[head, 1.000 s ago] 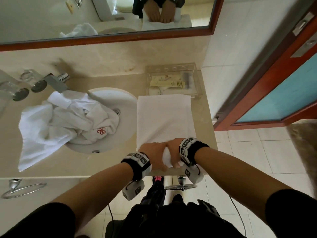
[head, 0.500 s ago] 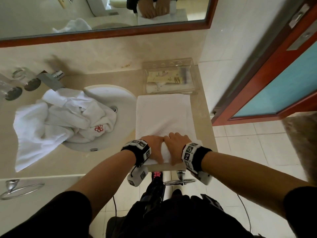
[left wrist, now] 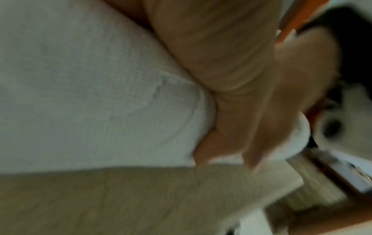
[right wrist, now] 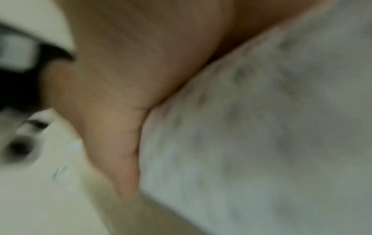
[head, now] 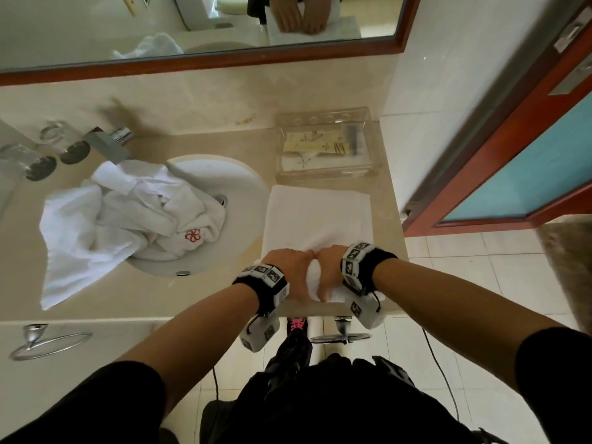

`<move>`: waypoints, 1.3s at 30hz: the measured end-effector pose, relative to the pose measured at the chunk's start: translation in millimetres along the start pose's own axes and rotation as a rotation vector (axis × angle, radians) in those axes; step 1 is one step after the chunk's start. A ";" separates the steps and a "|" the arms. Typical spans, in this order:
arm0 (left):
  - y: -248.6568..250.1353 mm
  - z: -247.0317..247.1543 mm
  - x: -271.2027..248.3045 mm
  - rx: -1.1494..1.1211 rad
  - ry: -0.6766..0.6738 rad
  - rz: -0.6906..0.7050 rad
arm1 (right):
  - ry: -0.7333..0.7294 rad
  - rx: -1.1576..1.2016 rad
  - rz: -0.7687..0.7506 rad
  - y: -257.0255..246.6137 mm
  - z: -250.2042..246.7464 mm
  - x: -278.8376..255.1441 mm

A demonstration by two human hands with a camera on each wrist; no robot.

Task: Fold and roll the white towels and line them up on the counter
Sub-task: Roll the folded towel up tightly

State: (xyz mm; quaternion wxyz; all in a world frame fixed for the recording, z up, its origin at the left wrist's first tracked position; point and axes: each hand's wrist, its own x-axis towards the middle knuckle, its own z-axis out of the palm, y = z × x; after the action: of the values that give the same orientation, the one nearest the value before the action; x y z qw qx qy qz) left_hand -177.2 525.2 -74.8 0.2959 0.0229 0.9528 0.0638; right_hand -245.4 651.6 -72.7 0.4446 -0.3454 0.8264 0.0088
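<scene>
Head view: against a second ago, both hands sit further from the near counter [head: 205, 302] edge and the roll is thicker, so rolling advances. Left hand [head: 293, 270] and right hand [head: 330, 267] curl over the rolled near end of the folded towel [head: 317, 216]; its flat part stretches far. A crumpled towel pile [head: 128, 219] fills the sink [head: 246, 181]. Left wrist: fingers [left wrist: 231, 111] wrap soft woven terry. Right wrist: blurred; thumb [right wrist: 120, 143] presses nubby cloth.
</scene>
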 end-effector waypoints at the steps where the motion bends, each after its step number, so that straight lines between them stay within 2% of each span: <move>1: -3.0 -2.0 3.9 -0.010 -0.046 0.000 | 0.084 -0.079 0.007 -2.2 3.8 -5.0; 3: -9.0 -2.9 10.3 -0.017 -0.112 -0.008 | 0.227 -0.194 0.039 -7.2 13.4 -10.0; 5: -8.9 -3.3 13.7 -0.035 -0.138 0.026 | 0.259 -0.148 0.058 -10.3 17.7 -9.4; 9: -0.1 -2.0 9.8 0.008 -0.085 -0.011 | 0.150 -0.100 0.036 -5.2 3.9 -7.8; 13: 5.1 13.3 2.3 0.046 0.171 -0.004 | 0.006 -0.109 0.057 -3.4 -17.3 1.4; 15: 4.5 14.5 -1.4 0.054 0.193 -0.034 | -0.037 -0.129 0.039 -6.0 -20.4 2.8; 17: 1.2 9.4 0.6 0.007 0.135 -0.045 | -0.019 -0.195 0.021 -10.8 -18.3 -4.9; 21: -9.0 -13.2 13.1 -0.038 -0.095 -0.020 | 0.169 -0.208 0.042 -12.0 1.3 -7.9; 25: -5.7 -17.0 21.0 0.020 -0.179 0.048 | 0.233 -0.147 0.065 -7.1 10.4 -3.3; 28: -5.3 -13.1 19.2 0.032 -0.136 -0.014 | 0.172 -0.139 0.044 -3.7 -3.9 -0.4; 32: -2.5 -2.6 5.8 0.119 0.112 0.062 | -0.021 -0.039 0.031 0.1 -30.4 4.7; 34: -2.4 -2.4 5.1 0.118 0.158 0.041 | -0.120 0.032 0.019 -1.1 -38.0 12.3; 37: -5.2 -15.1 12.4 0.035 0.094 0.012 | -0.115 0.050 0.022 -1.8 -36.6 3.9; 39: -11.8 -24.3 18.5 -0.002 -0.005 0.020 | -0.033 0.026 0.018 -2.9 -28.2 -1.5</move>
State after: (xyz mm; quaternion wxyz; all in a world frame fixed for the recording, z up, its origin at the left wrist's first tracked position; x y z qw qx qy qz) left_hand -206.3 512.4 -67.0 0.2976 0.0320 0.9518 0.0676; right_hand -263.7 641.2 -53.7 0.4627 -0.3318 0.8221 0.0079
